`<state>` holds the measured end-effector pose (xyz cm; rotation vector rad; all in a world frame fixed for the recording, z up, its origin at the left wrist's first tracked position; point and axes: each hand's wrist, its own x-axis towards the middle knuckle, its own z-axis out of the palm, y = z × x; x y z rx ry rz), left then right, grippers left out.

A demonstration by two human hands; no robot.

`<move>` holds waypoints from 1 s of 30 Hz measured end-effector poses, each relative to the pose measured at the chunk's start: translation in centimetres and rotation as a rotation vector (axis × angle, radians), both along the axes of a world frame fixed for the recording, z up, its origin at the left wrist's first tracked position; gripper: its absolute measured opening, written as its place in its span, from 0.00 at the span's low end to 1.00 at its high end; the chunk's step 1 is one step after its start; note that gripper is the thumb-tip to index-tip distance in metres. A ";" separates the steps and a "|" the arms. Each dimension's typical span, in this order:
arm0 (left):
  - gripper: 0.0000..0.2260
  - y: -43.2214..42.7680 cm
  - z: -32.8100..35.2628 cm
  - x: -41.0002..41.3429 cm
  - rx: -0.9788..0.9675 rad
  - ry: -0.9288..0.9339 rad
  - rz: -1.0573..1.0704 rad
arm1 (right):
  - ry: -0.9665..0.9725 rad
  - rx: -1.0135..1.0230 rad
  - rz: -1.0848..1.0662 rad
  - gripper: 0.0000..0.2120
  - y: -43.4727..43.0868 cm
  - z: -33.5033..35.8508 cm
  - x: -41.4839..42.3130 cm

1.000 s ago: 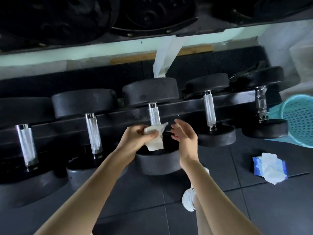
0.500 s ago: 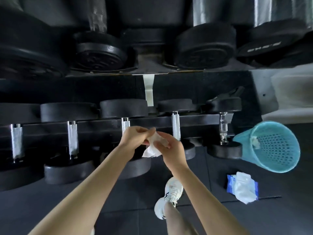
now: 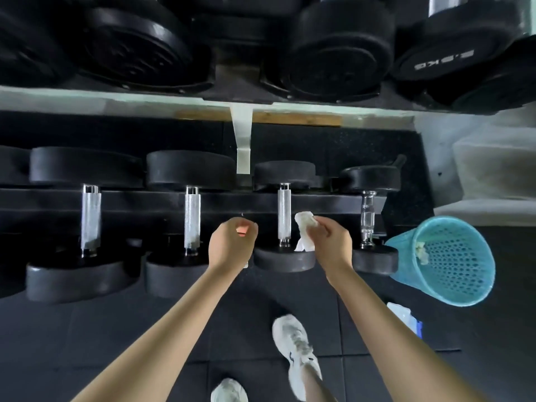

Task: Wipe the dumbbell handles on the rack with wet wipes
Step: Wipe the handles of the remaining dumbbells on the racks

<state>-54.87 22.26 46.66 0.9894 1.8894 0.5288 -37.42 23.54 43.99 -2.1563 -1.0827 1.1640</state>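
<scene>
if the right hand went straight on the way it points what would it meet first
Probably the knurled dumbbell handle just left of the wipe that the right hand pinches; depth is unclear, so not certain.

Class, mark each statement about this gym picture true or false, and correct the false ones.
1. The right hand holds the wet wipe. True.
2. The wet wipe is wrapped round a dumbbell handle. False: it hangs beside that handle, not round it.
3. The blue basket sits left of both hands. False: it is to their right.
4. A crumpled white wad lies inside the blue basket. True.
5. The left hand grips a handle. False: its fingers are curled, clear of every handle.
</scene>
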 end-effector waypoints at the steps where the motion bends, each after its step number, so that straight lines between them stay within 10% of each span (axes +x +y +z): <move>1: 0.08 0.0 -0.5 0.3 0.032 0.002 0.005 | -0.011 0.023 0.018 0.14 0.4 -0.5 0.2; 12: 0.16 7.7 -4.4 2.2 0.290 0.172 -0.061 | -0.012 0.011 0.172 0.10 9.5 -8.0 -1.6; 21: 0.24 13.7 -6.3 4.3 0.105 0.249 -0.107 | -0.100 -0.143 0.368 0.23 4.9 -10.5 0.1; 30: 0.18 14.3 -6.9 3.8 0.154 0.351 -0.140 | 0.077 -0.055 0.105 0.14 7.6 -11.4 -1.5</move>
